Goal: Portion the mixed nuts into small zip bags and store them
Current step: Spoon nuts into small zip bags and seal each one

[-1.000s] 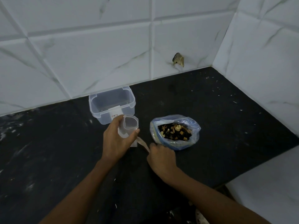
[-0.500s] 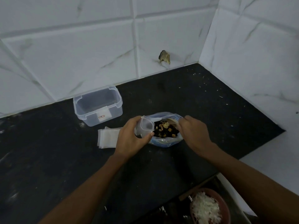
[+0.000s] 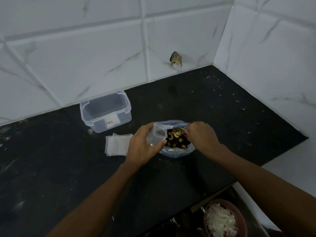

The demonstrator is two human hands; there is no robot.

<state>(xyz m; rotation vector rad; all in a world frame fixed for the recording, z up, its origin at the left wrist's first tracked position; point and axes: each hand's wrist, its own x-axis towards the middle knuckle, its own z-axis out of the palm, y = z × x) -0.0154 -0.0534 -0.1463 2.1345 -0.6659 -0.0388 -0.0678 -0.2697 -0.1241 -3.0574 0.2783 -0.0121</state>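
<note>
Since half a second ago: right hand (image 3: 201, 136) has dipped further into the big bag of mixed nuts (image 3: 177, 141), fingers curled down at its far rim round what looks like a pale scoop or spoon; too little of it shows to be sure. Left hand (image 3: 144, 145) barely shifted.

Left hand grips a small zip bag (image 3: 156, 135), thumb and fingers curled round its sides, mouth held open and tilted toward the nuts. Bag mouth sits touching the big bag's left rim — likely so the transfer path is short and spills fall back into the supply.

Big bag stands on the dark desk (image 3: 222, 106), its top rolled down, which keeps it upright and the nuts reachable.

Stack of spare flat zip bags (image 3: 116, 145) lies just left of the left hand, within easy reach. Clear lidless container (image 3: 106, 111) stands behind them by the tiled wall, apparently empty; probably the store for filled bags.

Judgement: first portion, no nuts visibly in the small bag yet.

Bowl of white shredded food (image 3: 222, 219) at lower right, off the desk, unrelated.
</note>
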